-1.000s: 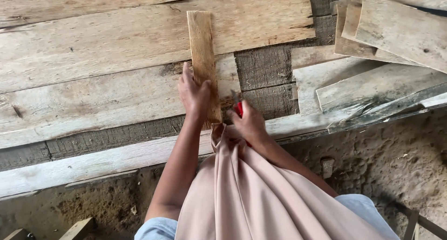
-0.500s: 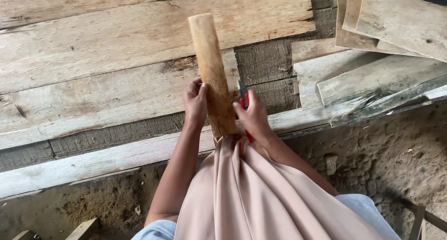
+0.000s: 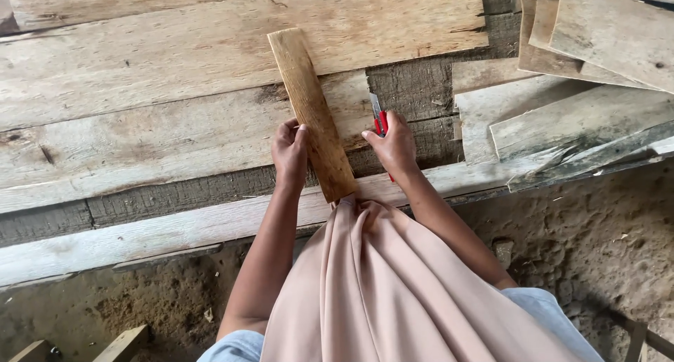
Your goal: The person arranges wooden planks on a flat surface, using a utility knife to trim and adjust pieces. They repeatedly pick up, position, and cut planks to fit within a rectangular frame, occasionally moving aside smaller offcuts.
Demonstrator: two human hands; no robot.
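Note:
A narrow brown wooden slat (image 3: 312, 109) lies slanted across the weathered planks, its near end at the edge of the pink cloth (image 3: 393, 292) hanging below me. My left hand (image 3: 290, 153) grips the slat's left edge near its lower part. My right hand (image 3: 393, 146) is just right of the slat, closed on a red utility knife (image 3: 380, 121) whose blade points away from me. The knife is apart from the slat.
Wide grey weathered planks (image 3: 154, 60) form the work surface. A stack of loose boards (image 3: 597, 67) lies at the upper right. Below the planks is sandy ground (image 3: 604, 235), with small wood pieces (image 3: 119, 344) at the bottom left.
The slat has tilted further left and settled lower on the planks. My left hand moved from on top of it to its left edge; my right hand with the knife shifted right, away from the slat.

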